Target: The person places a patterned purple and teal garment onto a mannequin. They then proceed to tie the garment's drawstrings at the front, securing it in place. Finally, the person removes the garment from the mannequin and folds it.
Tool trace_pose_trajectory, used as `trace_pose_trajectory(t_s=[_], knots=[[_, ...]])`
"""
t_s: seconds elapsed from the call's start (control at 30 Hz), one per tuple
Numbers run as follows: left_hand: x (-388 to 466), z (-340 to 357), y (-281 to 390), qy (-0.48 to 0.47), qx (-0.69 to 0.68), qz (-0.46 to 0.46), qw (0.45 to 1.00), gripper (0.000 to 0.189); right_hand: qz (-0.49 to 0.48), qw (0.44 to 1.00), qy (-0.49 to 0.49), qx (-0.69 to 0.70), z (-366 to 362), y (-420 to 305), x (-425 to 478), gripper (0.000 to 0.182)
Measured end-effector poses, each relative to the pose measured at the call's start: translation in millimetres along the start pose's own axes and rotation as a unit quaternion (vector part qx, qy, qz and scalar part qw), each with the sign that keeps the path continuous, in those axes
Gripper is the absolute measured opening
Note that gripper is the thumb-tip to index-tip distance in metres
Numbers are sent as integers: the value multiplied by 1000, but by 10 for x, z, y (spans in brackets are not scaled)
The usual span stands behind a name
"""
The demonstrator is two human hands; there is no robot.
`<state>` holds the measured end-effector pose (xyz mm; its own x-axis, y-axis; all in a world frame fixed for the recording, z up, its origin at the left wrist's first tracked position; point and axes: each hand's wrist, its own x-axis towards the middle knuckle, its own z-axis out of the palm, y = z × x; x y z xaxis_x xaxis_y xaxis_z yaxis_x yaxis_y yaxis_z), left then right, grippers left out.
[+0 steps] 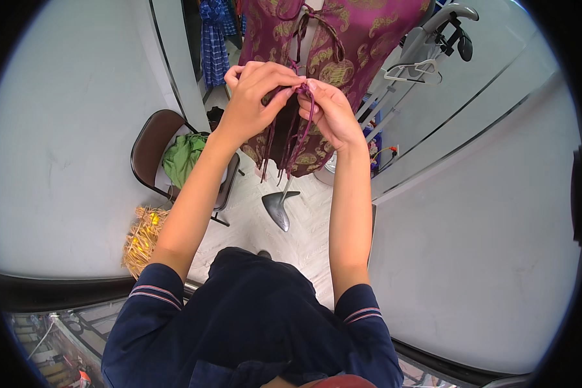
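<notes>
A purple garment with gold paisley motifs hangs in front of me, its two front edges joined by cord ties. At the top, one tie is done up in a bow. Lower down, my left hand and my right hand meet at the front opening. Between their fingertips is a purple cord tie, bunched into a small knot or loop. One length of it drops below my right fingers. Several more cord ends dangle at the hem. My fingers partly hide the knot.
A brown folding chair with green cloth on it stands at left, near a straw bundle. The garment's stand has a grey foot on the pale floor. At right are a garment steamer's pole and a white hanger.
</notes>
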<state>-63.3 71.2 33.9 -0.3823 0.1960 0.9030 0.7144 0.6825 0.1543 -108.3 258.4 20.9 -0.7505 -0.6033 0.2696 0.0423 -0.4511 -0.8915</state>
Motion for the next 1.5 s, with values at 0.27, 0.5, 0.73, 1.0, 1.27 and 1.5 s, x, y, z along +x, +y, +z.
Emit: trace_pose_trajectory(t_s=[0.27,0.5,0.73,1.0,1.27,1.5], knots=[[-87,82,-98,67,-60,-98,991,7,-28,998,54,-16,276,80,19,24],[-139,23,-358,175,-354,-328,858,17,-241,784,235,-522,165,-246,-146,11],[-238,54,-610,108,-436,-463,764,18,-268,742,256,-559,-244,-232,-84,10],[-360,100,-816,113,-554,-467,680,14,-212,820,348,-402,-349,-157,-61,21],[-402,264,-688,190,-596,-433,650,20,-229,868,373,-234,-292,-12,-72,26],[-550,206,-790,167,-328,-339,866,27,-239,843,381,-296,-197,26,-92,27]])
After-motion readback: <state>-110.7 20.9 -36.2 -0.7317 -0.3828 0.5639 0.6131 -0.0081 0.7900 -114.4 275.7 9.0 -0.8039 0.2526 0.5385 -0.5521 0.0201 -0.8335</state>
